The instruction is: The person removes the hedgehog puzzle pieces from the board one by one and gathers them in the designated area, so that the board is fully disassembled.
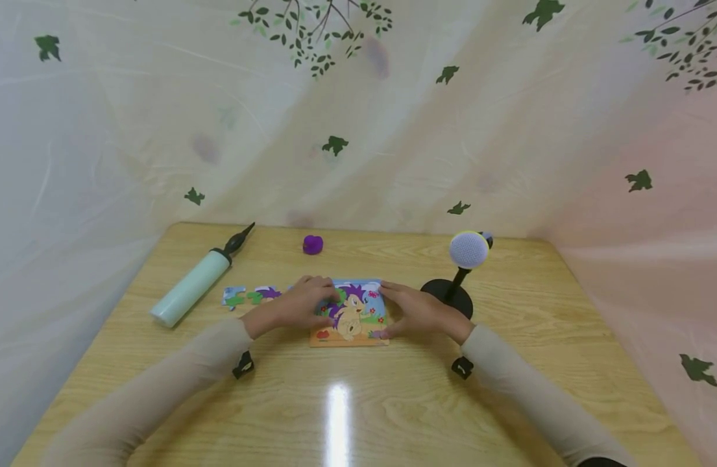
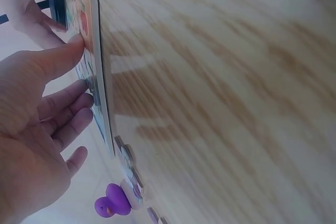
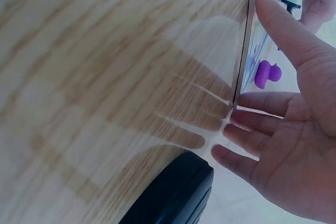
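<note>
A jigsaw puzzle point(image 1: 351, 316) with a hedgehog picture lies flat on the wooden table between both hands. My left hand point(image 1: 296, 303) reaches over its left side; in the left wrist view the thumb and bent fingertips touch the picture's surface. Whether a piece lies under those fingertips cannot be told. At the right edge is my right hand point(image 1: 419, 311), its thumb on the picture and its fingers stretched along the side, as the right wrist view shows. Left of the puzzle lie loose jigsaw pieces point(image 1: 234, 297), partly hidden by my left hand.
A pale green hand pump point(image 1: 194, 285) with a black nozzle lies at the left. Behind the puzzle sits a purple rubber duck point(image 1: 313, 244). Close to my right hand stands a round white-headed device point(image 1: 468, 250) on a black base point(image 3: 176, 192). A leaf-printed curtain point(image 1: 393, 143) hangs behind the table.
</note>
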{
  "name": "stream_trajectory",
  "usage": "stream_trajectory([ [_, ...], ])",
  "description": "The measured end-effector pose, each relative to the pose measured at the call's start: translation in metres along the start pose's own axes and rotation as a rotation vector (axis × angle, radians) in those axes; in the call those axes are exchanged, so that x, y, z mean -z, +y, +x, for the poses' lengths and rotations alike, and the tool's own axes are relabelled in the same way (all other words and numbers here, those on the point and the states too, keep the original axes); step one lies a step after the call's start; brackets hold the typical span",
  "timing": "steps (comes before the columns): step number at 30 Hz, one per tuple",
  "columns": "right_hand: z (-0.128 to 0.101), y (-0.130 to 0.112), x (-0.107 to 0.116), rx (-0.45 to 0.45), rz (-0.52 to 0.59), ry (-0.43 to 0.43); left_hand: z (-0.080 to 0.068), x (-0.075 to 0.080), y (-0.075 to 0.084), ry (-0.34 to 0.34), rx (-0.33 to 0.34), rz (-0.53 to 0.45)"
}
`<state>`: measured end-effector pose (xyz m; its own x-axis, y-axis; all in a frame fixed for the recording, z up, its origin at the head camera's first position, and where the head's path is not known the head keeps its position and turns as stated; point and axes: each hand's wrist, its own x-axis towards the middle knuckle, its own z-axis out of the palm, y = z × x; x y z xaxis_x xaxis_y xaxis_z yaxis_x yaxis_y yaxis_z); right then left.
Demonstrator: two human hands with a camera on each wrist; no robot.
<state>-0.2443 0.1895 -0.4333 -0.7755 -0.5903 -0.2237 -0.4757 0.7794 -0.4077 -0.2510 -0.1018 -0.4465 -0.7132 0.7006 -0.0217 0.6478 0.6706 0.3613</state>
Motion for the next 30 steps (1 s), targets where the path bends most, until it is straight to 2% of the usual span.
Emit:
stream_trajectory([
  [2,0.001,-0.001,0.000,0.033,-0.004,0.011,0.001,-0.001,-0.001,0.001,0.003,0.001],
  [5,0.002,-0.005,-0.001,0.136,-0.010,0.013,0.001,-0.002,-0.002,-0.010,0.007,0.004],
  [8,0.004,-0.011,-0.001,0.261,0.002,-0.026,0.002,-0.003,-0.004,-0.015,0.006,0.011],
  [11,0.007,-0.017,-0.002,0.338,0.001,-0.073,0.002,-0.003,-0.003,-0.011,0.001,0.011],
  [15,0.010,-0.020,-0.005,0.366,-0.011,-0.088,0.002,-0.001,0.000,-0.007,0.001,0.016],
  [21,0.011,-0.020,-0.007,0.349,-0.015,-0.070,0.004,0.000,0.003,-0.010,0.017,0.048],
  [30,0.017,-0.021,-0.008,0.339,-0.043,-0.090,0.005,-0.002,-0.001,-0.028,0.053,0.007],
])
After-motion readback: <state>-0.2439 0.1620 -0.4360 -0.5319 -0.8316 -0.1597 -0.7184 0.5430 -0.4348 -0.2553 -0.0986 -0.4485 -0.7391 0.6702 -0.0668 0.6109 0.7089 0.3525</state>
